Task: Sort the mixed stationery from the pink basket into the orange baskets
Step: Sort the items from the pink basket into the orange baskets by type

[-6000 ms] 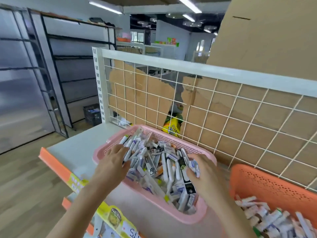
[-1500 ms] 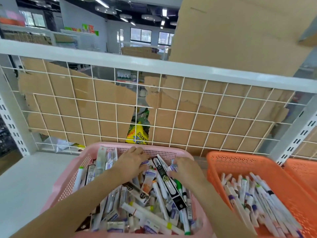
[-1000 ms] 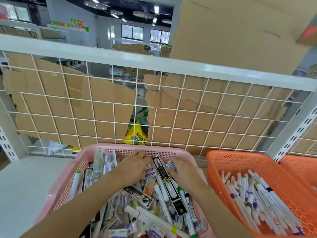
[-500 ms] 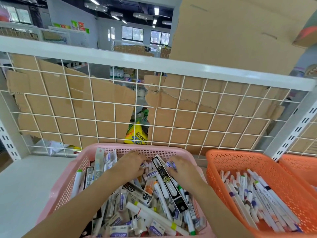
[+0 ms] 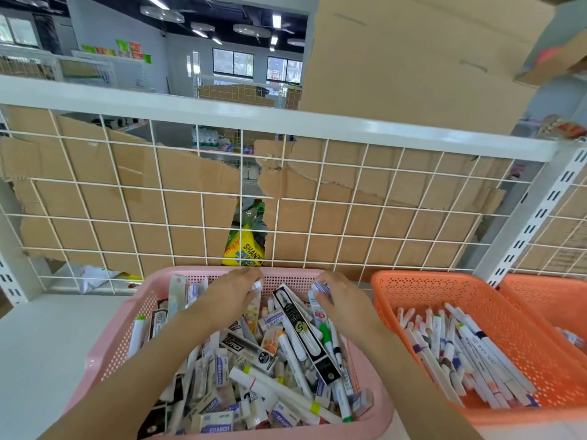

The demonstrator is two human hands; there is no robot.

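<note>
A pink basket point(image 5: 127, 331) stands on the white shelf in front of me, heaped with mixed stationery: boxed erasers, white markers, black pen boxes. Both my hands are in its far end. My left hand point(image 5: 233, 289) has curled fingers that pinch a small white item at its fingertips. My right hand point(image 5: 341, 295) grips small white and blue packets against the pile. To the right stands an orange basket point(image 5: 409, 287) filled with white markers point(image 5: 457, 344). A second orange basket point(image 5: 546, 296) sits behind it at the far right.
A white wire grid panel point(image 5: 286, 198) backed with torn cardboard rises just behind the baskets. A slotted white upright point(image 5: 533, 214) stands at the right. White shelf surface point(image 5: 47, 344) lies left of the pink basket. A yellow packet point(image 5: 246, 249) shows through the grid.
Both hands have moved toward the pink basket's far wall and lifted slightly, fingers closing on small items. The view has tilted down a little.
</note>
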